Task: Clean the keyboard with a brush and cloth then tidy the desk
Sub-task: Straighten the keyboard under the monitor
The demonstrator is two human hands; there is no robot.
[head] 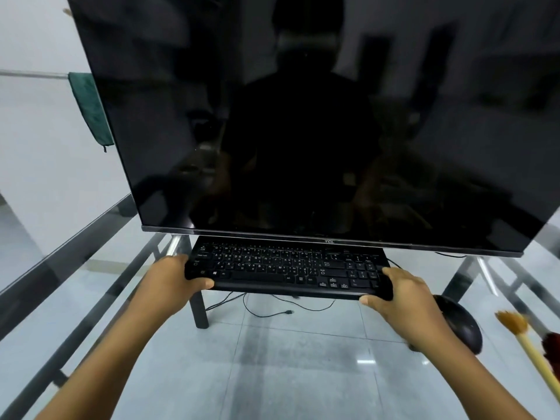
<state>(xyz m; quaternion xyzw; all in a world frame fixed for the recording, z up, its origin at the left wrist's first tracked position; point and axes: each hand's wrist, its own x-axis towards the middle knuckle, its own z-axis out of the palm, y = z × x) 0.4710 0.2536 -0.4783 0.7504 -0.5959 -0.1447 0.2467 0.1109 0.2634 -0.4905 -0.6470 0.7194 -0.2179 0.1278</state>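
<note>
Gripping at both ends: left hand (175, 278) wrapped round the left end of the keyboard (288, 268), thumb laid along the front edge, fingers hidden beneath; right hand (397, 295) clamped the same way on the right end, thumb on the front corner. Keyboard black, roughly level, just in front of and partly under the lower edge of the monitor (303, 116), over the glass desk (60, 253); impossible to tell whether resting on the glass or raised just off it. Looks like the step of drawing it out from under the monitor for brushing, with no cleaning evident yet. Off the monitor's right front, close by the right wrist, a dark mouse (460, 322); farther right, at the frame edge, the brush (527, 350) with pale handle and tan bristles, beside something red (553, 344), too cropped to name. Behind the monitor's left edge, a green cloth (89, 107) hanging from a rail. Below the monitor, seen through the glass, a loose black cable (272, 307) on the floor. Risks from here: tipping the back edge up into the monitor's lower bezel while pulling, for want of clearance; snagging any cord running back behind the monitor; nudging the mouse with the right forearm; sliding on the smooth glass if set down carelessly.
</note>
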